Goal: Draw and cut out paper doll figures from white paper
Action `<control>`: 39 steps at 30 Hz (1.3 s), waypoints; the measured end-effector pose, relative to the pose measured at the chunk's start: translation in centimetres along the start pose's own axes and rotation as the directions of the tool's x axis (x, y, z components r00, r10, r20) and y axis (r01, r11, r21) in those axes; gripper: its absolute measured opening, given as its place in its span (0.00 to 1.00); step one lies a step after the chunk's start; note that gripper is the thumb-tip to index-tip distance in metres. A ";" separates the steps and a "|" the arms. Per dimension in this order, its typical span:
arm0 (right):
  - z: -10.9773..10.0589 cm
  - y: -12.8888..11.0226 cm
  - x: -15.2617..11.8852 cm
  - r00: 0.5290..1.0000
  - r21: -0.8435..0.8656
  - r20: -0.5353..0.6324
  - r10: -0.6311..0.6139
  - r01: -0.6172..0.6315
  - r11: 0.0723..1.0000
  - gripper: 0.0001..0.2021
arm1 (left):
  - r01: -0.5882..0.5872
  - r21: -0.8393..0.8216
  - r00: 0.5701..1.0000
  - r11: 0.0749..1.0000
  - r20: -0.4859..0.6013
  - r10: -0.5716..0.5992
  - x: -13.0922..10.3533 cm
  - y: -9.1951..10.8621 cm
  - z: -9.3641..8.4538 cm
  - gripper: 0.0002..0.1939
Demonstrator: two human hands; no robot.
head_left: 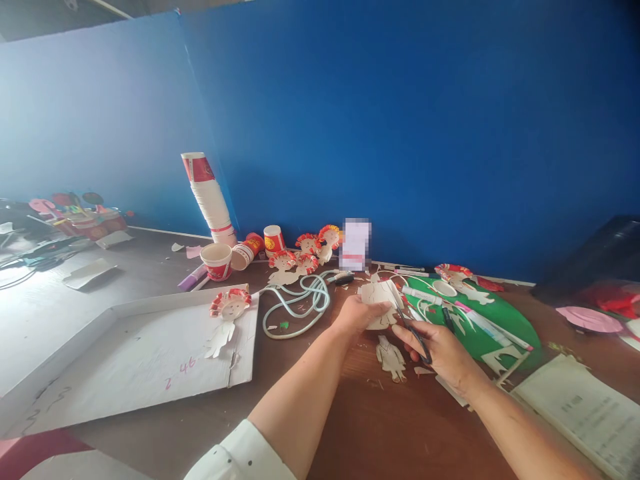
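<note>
My left hand (361,313) grips a piece of white paper (383,293) with a figure outline drawn on it. In my right hand (440,347) is a pair of dark-handled scissors (420,343), its blades at the right edge of that paper. Below the paper, a cut-out paper figure (391,359) lies flat on the brown table (370,427). To the right of my hands, markers and paper scraps rest on a green round mat (520,327).
A shallow white box (150,353) with a paper-cup lion figure (230,305) stands left. Behind are a leaning stack of paper cups (210,200), loose cups, more figures and a coiled pale cable (295,307). An open booklet (575,407) lies right; a blue partition (400,133) rises behind.
</note>
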State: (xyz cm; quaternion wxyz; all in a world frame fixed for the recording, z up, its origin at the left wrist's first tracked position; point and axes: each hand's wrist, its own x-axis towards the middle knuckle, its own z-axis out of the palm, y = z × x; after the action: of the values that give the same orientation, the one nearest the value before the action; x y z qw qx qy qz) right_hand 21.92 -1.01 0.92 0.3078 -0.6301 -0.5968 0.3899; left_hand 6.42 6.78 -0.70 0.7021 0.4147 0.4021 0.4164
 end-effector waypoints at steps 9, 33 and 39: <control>0.1 -0.8 -0.4 1.000 0.046 0.004 -0.023 0.023 0.999 0.21 | -0.013 0.043 0.999 0.999 0.051 0.011 0.0 -0.5 0.1 0.24; 0.0 -0.3 -0.1 0.999 0.031 -0.036 -0.011 0.012 0.999 0.22 | -0.011 0.027 0.998 1.000 0.060 0.010 0.2 -0.4 -0.2 0.22; 0.3 -0.5 -0.2 0.998 0.044 -0.049 0.043 -0.041 0.998 0.22 | -0.020 0.050 0.998 0.999 0.064 0.017 -0.1 0.1 -0.2 0.21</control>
State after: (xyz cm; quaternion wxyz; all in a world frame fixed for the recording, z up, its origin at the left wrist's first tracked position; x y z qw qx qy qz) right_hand 21.39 -1.15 1.18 0.3277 -0.6452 -0.5670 0.3934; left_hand 6.21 6.76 -0.68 0.7000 0.4490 0.3860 0.3993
